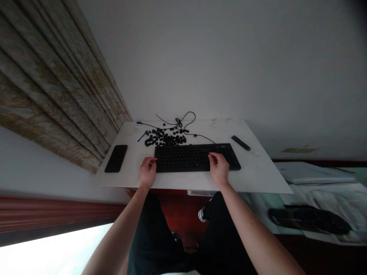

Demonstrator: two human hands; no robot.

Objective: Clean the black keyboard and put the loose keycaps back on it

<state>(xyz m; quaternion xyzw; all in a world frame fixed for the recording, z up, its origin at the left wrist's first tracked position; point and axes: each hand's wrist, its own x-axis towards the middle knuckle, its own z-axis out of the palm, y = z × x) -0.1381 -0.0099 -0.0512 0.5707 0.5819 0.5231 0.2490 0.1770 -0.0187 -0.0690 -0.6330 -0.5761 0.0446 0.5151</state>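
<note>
A black keyboard (183,158) lies flat on the white table (172,180), its right end standing out past my right hand. At its left edge is my left hand (148,170), fingers curled and fingertips against the keyboard's side. Over the right part of the keys, my right hand (220,168) is closed in a pinch; anything between the fingertips is too small to make out. Just behind the keyboard spreads a pile of loose black keycaps (166,138).
A thin blue tool (141,136) lies left of the pile. The keyboard's cable (205,136) loops behind it. A black phone (116,158) rests at the left, and a dark narrow strip (241,143) at the right. Curtain (57,68) and wall border the table.
</note>
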